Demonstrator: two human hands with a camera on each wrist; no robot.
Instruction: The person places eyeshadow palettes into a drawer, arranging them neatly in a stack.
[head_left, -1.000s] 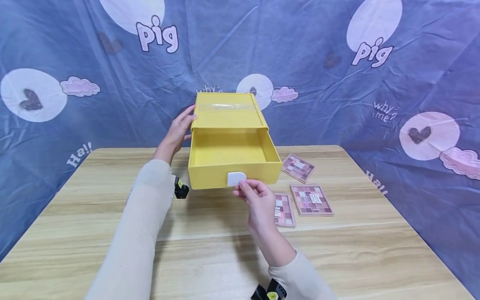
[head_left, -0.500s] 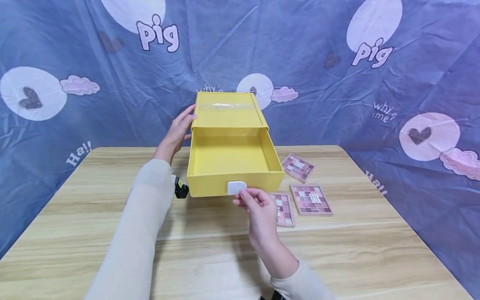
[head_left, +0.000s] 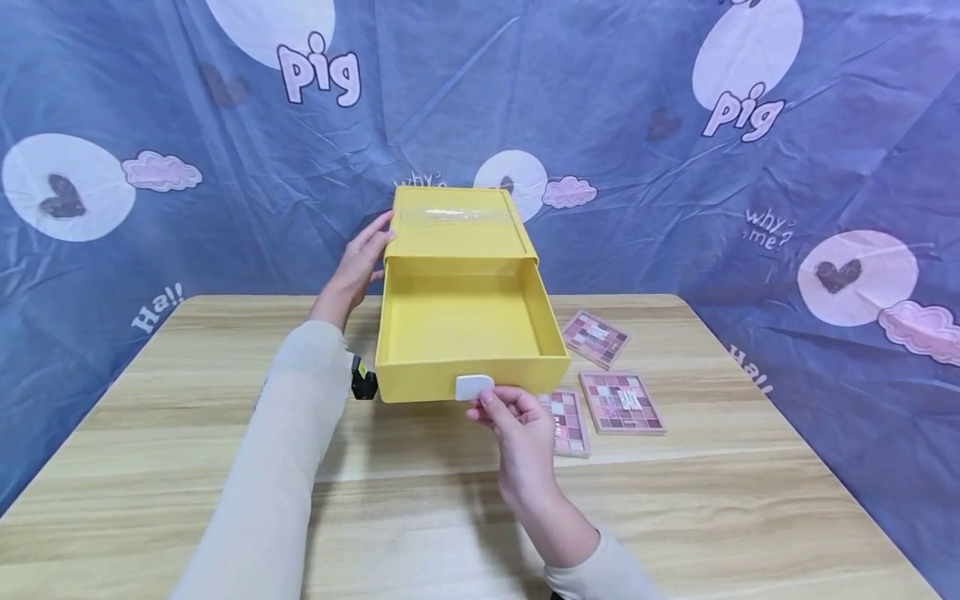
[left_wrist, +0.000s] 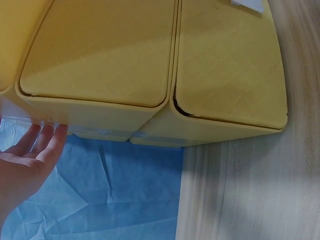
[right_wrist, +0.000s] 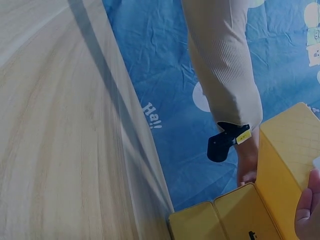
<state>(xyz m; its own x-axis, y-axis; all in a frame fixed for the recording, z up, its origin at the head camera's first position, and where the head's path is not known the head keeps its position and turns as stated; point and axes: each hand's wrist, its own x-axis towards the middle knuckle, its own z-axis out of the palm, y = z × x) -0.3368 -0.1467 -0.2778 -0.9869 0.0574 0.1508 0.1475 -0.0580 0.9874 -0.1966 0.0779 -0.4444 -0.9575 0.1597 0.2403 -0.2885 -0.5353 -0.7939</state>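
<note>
A yellow drawer cabinet (head_left: 457, 233) stands at the middle back, clear tape across its top. Its top drawer (head_left: 420, 382) is pulled far out toward me, and nothing lies inside. My right hand (head_left: 525, 454) pinches the white tab handle (head_left: 472, 387) on the drawer's front between thumb and fingers. On the cabinet's left side rests my left hand (head_left: 356, 271), fingers extended against the wall. The left wrist view has those fingers touching the side beside a closed lower drawer (left_wrist: 100, 55). In the right wrist view, my right hand (right_wrist: 307, 207) is partly cut off at the edge.
Right of the cabinet, three pinkish eyeshadow palettes lie on the wooden table (head_left: 712, 500): a back one (head_left: 597, 339), a front-right one (head_left: 622, 403) and one (head_left: 567, 423) partly behind my right hand. A blue printed cloth (head_left: 637, 167) hangs behind.
My right hand has drawn the top drawer further out toward me, showing more of its inside. The left hand has stayed against the cabinet's side.
</note>
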